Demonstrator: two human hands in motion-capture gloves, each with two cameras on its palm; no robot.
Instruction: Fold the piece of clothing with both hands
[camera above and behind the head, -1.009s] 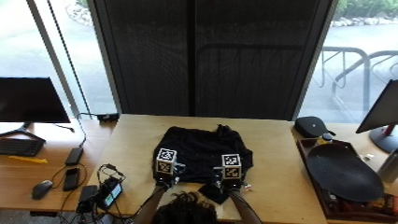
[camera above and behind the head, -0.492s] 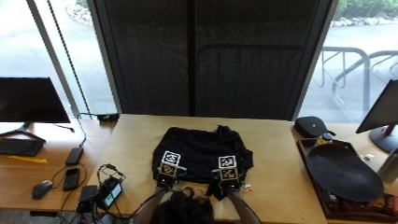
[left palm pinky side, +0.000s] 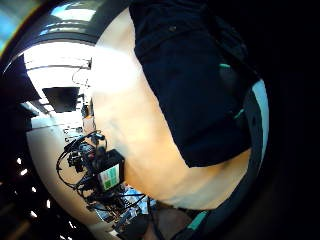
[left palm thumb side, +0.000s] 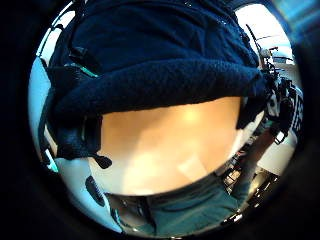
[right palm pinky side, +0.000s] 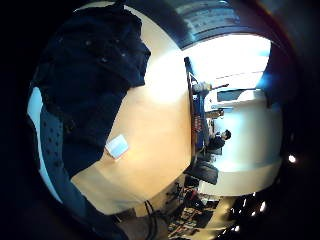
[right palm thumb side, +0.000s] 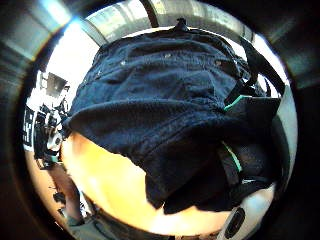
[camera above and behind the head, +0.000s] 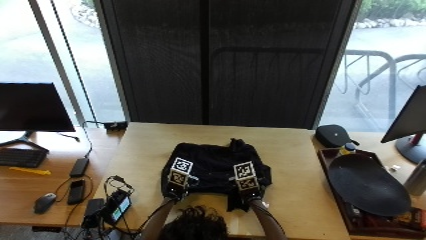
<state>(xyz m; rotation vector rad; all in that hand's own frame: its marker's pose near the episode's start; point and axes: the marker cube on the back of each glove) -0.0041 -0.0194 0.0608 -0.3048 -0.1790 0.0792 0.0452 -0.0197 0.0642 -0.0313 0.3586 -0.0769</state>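
Observation:
A black garment (camera above and behind the head: 213, 161) lies bunched in the middle of the wooden table (camera above and behind the head: 296, 165). My left hand (camera above and behind the head: 177, 179) grips its near left part and my right hand (camera above and behind the head: 245, 181) grips its near right part. The left thumb side palm view shows the garment's rolled near edge (left palm thumb side: 160, 82) raised above the table, with gloved fingers (left palm thumb side: 75, 135) curled on the cloth. The right thumb side palm view shows the same cloth (right palm thumb side: 150, 105), with fingers (right palm thumb side: 250, 160) closed over its corner.
Left of the garment lie a power brick with cables (camera above and behind the head: 113, 205), a phone (camera above and behind the head: 77, 189), a mouse (camera above and behind the head: 44, 202) and a monitor (camera above and behind the head: 33, 107). To the right are a black dish (camera above and behind the head: 366, 185), a black case (camera above and behind the head: 335, 135) and a second monitor (camera above and behind the head: 409, 122).
Both hands have shifted slightly toward the table's near edge, bringing the garment's near part with them.

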